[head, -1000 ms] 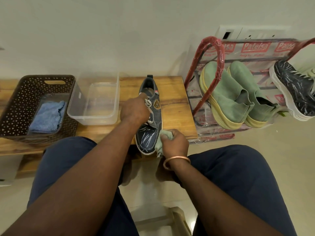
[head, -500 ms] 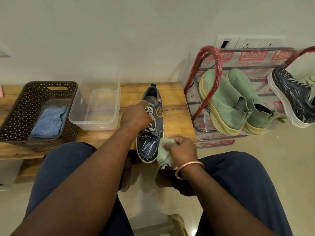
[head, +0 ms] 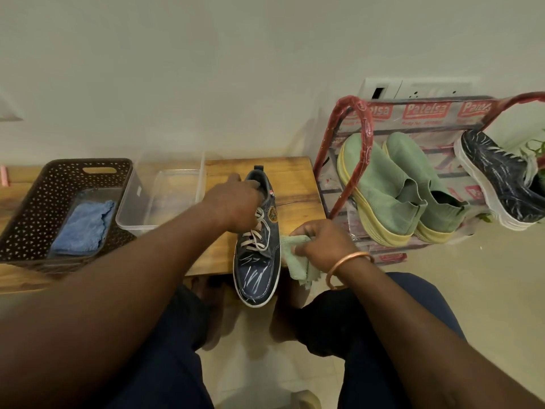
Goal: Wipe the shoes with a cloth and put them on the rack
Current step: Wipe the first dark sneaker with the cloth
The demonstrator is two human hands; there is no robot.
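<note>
Shoe (head: pixel 259 255): in the same spot as half a second ago, on the desk (head: pixel 295 184), heel to the wall, toe past the near edge.
Look: dark blue, pale laces, white sole rim, light streaks on the toe, badge on the side.
Left hand (head: pixel 233 205): as before, fingers curled over the collar, gripping the shoe.
Right hand (head: pixel 321 240): has risen a little from the toe; fingers clenched on the cloth.
Cloth (head: pixel 295 261): pale green, hanging at the shoe's right side; contact cannot be told.
Rack (head: pixel 356 119): right of the desk, holding two green shoes (head: pixel 383 184) and a dark shoe (head: pixel 501 178).
Left side: clear tub (head: pixel 165 196), then brown basket (head: pixel 38 202) with a blue cloth (head: pixel 82 228).
</note>
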